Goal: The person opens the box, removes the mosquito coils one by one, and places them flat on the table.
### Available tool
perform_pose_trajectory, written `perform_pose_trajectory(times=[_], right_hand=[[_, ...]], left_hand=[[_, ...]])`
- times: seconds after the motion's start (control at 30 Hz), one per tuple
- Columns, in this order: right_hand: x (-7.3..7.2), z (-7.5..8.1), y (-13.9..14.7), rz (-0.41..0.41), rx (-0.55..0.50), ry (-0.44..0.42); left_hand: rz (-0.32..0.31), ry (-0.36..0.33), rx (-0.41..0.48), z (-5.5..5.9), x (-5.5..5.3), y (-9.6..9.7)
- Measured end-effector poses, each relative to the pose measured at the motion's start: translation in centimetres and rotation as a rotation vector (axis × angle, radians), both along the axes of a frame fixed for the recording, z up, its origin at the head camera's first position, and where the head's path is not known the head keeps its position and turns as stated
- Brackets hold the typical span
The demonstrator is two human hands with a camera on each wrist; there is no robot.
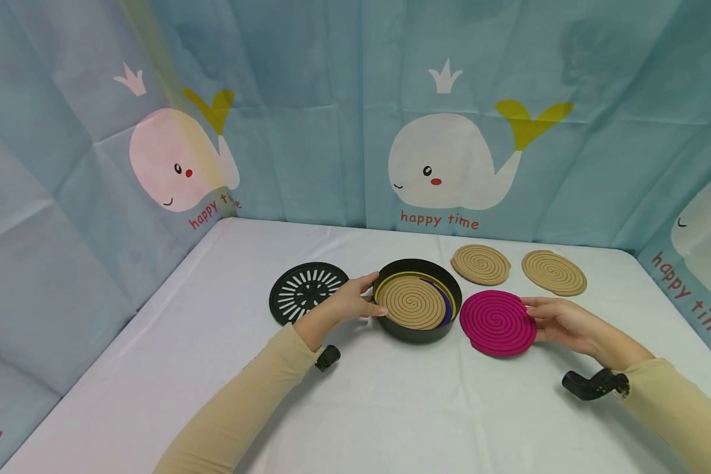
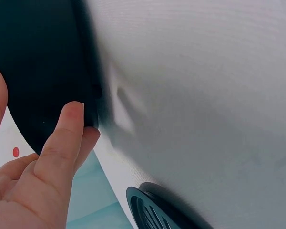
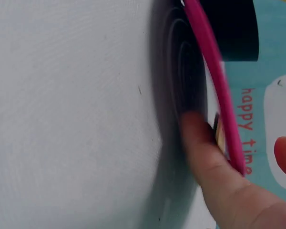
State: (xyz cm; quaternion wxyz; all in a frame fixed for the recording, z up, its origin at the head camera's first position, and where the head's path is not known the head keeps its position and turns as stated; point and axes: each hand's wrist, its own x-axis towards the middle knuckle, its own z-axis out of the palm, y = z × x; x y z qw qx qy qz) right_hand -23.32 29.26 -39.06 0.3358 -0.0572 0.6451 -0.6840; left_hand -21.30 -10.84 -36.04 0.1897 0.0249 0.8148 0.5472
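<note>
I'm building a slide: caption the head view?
Left grip on the black round container, right grip holding a magenta spiral disc.

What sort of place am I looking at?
Probably a makeshift filming booth: a white cloth covers the work surface, and blue curtains printed with whales stand behind and at both sides.

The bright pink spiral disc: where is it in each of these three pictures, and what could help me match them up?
Head: the pink disc is right of and below centre, at the fingertips of the right hand.
Left wrist: not in it.
Right wrist: nearly edge-on, a pink band slanting from the top edge down rightward.
Shared landmark: the black pan, near centre in the head view, upper left in left wrist, upper right in right wrist.
</note>
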Motion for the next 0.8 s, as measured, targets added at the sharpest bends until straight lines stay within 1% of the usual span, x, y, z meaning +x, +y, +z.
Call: perform_pose_trajectory(times=[0.23,0.33,0.47,0.67,0.8], right_hand=[[-0.2,0.0,1.1,-0.036,-0.028,0.015],[-0.2,0.1,1.5,-0.031,-0.042,0.033],[-0.2,0.2,1.7,-0.031,-0.058,0.031],[-0.2,0.4,1.9,-0.024,-0.113,0.031],[-0.2,0.9,1.6,-0.060,-0.144,0.037]], left_hand=[[0.001,-0.002,0.000,0.0,-0.1,0.0],[0.004,-0.003,-0.001,-0.1,-0.1,0.0],[0.009,-0.009,0.001,-0.1,-0.1,0.0],[0.015,-0.014,0.006,0.1,0.2,0.0],[0.018,-0.009,0.008,0.1,0.1,0.1]])
